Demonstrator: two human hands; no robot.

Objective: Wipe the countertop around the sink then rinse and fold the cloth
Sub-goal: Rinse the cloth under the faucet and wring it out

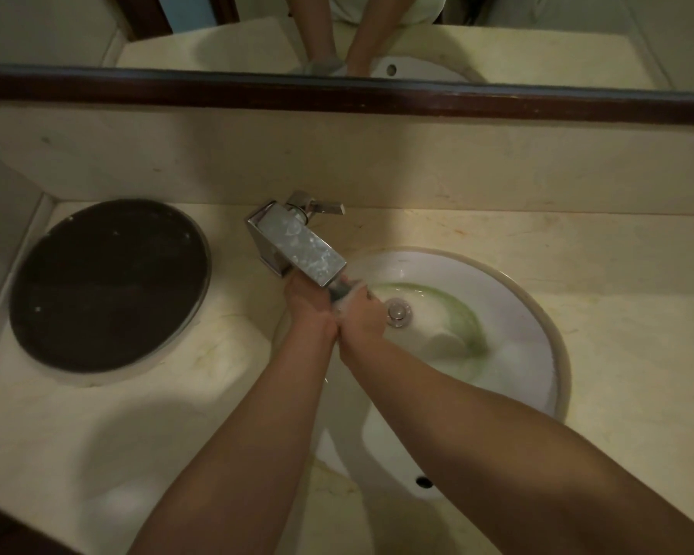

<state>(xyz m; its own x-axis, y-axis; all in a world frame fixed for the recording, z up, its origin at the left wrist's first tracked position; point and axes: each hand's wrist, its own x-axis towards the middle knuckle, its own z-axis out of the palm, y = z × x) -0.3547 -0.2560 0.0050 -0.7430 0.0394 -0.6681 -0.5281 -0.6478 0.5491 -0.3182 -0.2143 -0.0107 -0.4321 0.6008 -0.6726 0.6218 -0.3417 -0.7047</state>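
Rinse stage: your left hand (pixel 309 306) and right hand (pixel 359 314) both clench the cloth (pixel 339 292) under the tap (pixel 297 242). Folding not yet done.

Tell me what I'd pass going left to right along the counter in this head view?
Dark round tray → chrome faucet → the two hands wringing a grey cloth under the spout → drain plug → green streak in the white sink.
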